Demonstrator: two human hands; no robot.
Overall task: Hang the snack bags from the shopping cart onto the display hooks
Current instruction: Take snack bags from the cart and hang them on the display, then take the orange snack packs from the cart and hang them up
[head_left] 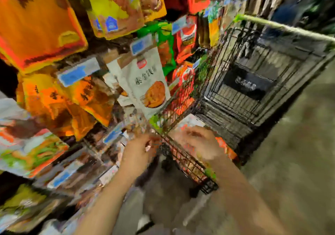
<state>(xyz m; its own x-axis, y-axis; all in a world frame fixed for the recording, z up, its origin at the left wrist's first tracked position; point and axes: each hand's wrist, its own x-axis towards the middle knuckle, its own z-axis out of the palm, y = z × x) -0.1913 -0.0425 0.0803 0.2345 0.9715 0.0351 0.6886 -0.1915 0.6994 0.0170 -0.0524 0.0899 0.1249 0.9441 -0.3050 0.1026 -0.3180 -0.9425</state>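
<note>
- Blurrily, the left hand (pixel 139 147) reaches at the cart's near corner; its grip seems curled on something small, but I cannot tell what.
- Right hand (pixel 197 142) is inside the shopping cart (pixel 253 89), over orange snack bags (pixel 226 147); its grip is unclear.
- A white snack bag (pixel 146 84) hangs upright on the display, long axis vertical; its dark printed characters are unreadable.
- Blue price tags (pixel 72 76) front the hooks.
</note>
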